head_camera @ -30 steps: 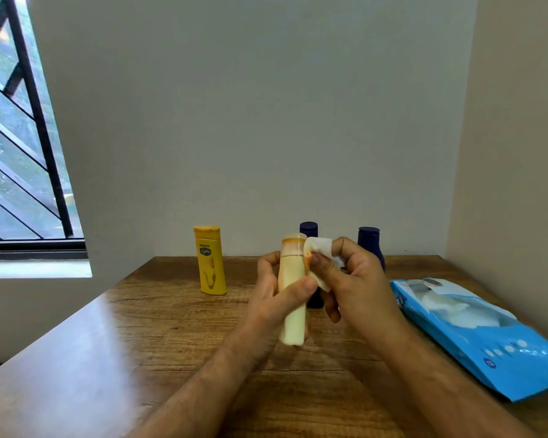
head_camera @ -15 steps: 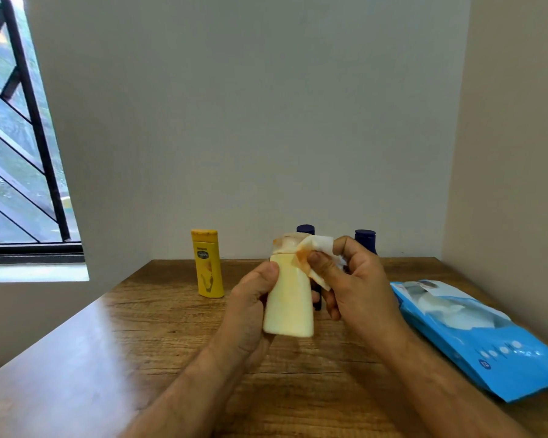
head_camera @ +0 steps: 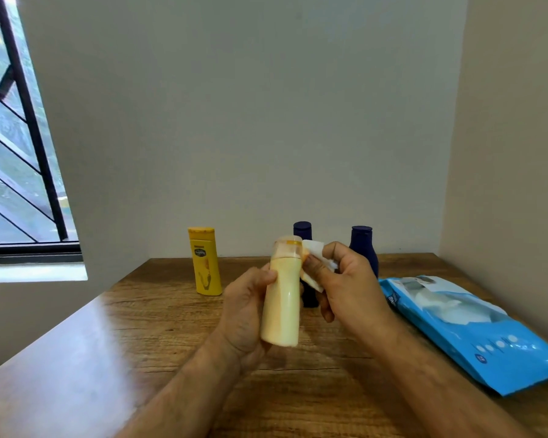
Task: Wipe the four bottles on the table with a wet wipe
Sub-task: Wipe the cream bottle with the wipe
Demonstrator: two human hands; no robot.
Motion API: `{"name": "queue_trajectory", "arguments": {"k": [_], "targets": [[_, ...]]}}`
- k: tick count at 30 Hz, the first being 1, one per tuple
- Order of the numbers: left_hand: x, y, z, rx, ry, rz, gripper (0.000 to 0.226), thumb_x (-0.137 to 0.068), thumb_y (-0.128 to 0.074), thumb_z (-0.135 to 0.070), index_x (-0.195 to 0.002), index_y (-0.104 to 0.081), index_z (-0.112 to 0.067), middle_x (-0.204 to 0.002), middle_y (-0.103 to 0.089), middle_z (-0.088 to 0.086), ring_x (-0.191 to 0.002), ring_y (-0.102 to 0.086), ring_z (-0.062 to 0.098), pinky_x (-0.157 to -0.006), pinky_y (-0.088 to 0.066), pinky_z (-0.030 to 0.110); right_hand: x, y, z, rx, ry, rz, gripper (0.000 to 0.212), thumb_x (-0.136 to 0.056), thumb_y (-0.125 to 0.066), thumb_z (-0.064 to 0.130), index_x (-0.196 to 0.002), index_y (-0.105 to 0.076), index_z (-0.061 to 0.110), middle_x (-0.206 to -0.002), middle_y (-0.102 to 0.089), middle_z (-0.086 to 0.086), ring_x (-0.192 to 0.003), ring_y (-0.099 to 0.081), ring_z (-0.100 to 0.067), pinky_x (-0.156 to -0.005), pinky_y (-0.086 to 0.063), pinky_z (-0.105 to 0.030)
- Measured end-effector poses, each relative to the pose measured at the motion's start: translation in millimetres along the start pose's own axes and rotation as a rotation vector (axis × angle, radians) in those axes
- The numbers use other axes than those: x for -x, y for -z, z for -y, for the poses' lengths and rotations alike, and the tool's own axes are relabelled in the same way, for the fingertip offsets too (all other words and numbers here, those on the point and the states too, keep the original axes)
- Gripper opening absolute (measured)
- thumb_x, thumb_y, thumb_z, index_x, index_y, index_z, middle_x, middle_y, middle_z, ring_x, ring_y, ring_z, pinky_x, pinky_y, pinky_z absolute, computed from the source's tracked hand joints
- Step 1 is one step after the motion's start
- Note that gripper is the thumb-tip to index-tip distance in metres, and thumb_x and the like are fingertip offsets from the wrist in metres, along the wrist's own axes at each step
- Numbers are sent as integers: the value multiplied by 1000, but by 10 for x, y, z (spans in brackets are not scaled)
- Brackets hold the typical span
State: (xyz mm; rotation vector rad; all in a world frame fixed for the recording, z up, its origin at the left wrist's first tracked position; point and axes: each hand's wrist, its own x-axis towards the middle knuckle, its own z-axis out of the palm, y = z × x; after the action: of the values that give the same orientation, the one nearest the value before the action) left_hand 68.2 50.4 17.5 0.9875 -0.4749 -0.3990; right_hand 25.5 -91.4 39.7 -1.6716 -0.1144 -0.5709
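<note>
1. While three bottles wait at the back of the table, you hold the cream bottle upright above the wood, in front of your chest.

2. Your left hand is wrapped round the lower body of that bottle, thumb pressed on its near face.

3. Your right hand pinches a folded wipe between thumb and fingers, and presses it against the bottle's shoulder, just below the clear cap. The wipe shows an orange stain where it meets the neck.

4. By the look of it, you are mid-wipe on this bottle: the neck is getting attention, and whether the body has been cleaned cannot be told.

5. Standing near the wall are the yellow bottle on the left, a navy bottle mostly hidden behind your hands, and a second navy bottle to the right. Nothing shows whether any of them has been wiped, so count up to three as possibly left.

6. Lying on the table at your right, well apart from the bottles, the blue wipe pack has its flap open with a white sheet showing, ready should you need a fresh one.
</note>
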Motion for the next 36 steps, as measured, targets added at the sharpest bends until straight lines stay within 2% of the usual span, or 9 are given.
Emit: {"name": "queue_trajectory", "arguments": {"k": [2,6,10,15,20,25,28,31,36], "targets": [[-2,-38,-42,30,-68,-87,37,-76,-61,-22,-110,-65,-6,-82,-68,16,-67,-65,24,-59,-51,32,2,-8,-1,-6,2,-11,13,-89,-64,31,-87,-58,19,-72,-59,0,-39,-51,-1,-37,-39,-17],[-85,-21,-135,314,-229,-215,44,-93,-58,-16,-135,-51,-24,-118,-69,11,-86,-74,20,-58,-60,31,13,0,44,5,22,-45,17,-86,-67,35,-90,-61,19,-73,-60,0,-42,-51,-2,-38,-40,-20],[-101,18,-152,320,-284,-245,29,-100,-50,-24,-128,-58,-20,-125,-65,10,-92,-74,16,-70,-63,29,55,0,103,29,111,-43,11,-75,-66,45,-75,-58,37,-74,-60,5,-49,-54,-1,-42,-41,-16],[-82,-27,-116,356,-214,-202,51,-87,-64,-24,-135,-53,-11,-112,-72,14,-91,-75,22,-65,-62,30,153,-51,115,240,263,16,12,-82,-68,38,-86,-59,31,-83,-65,8,-70,-64,-10,-53,-53,-23],[-101,-19,-70,231,-149,-131,55,-79,-72,-20,-131,-52,-16,-111,-70,15,-89,-72,25,-71,-61,32,162,-36,48,490,413,-8,21,-91,-66,21,-86,-54,37,-74,-58,15,-67,-58,0,-49,-44,-12],[-107,-17,-48,253,-150,-107,46,-79,-70,-15,-122,-52,-18,-110,-71,15,-90,-73,24,-74,-61,35,118,-25,66,399,378,-173,18,-90,-68,25,-83,-53,33,-64,-53,14,-59,-56,8,-45,-40,-8],[-106,-14,-34,286,-155,-109,44,-81,-69,-15,-122,-52,-16,-105,-73,15,-88,-74,24,-70,-62,33,139,-10,72,433,378,-20,17,-89,-68,29,-79,-54,32,-65,-57,11,-54,-55,-3,-43,-40,-14],[-109,5,-56,223,-159,-125,54,-77,-72,-18,-128,-51,-17,-103,-72,13,-87,-72,25,-68,-61,34,176,-25,55,558,388,142,19,-90,-66,26,-81,-53,37,-72,-59,16,-69,-59,-6,-53,-47,-15],[-97,7,-72,230,-128,-42,50,-81,-68,-14,-128,-50,-17,-110,-71,16,-91,-73,25,-74,-61,36,155,-28,69,465,433,-41,19,-90,-68,23,-83,-54,34,-67,-57,14,-59,-57,-1,-46,-41,-11]]}}
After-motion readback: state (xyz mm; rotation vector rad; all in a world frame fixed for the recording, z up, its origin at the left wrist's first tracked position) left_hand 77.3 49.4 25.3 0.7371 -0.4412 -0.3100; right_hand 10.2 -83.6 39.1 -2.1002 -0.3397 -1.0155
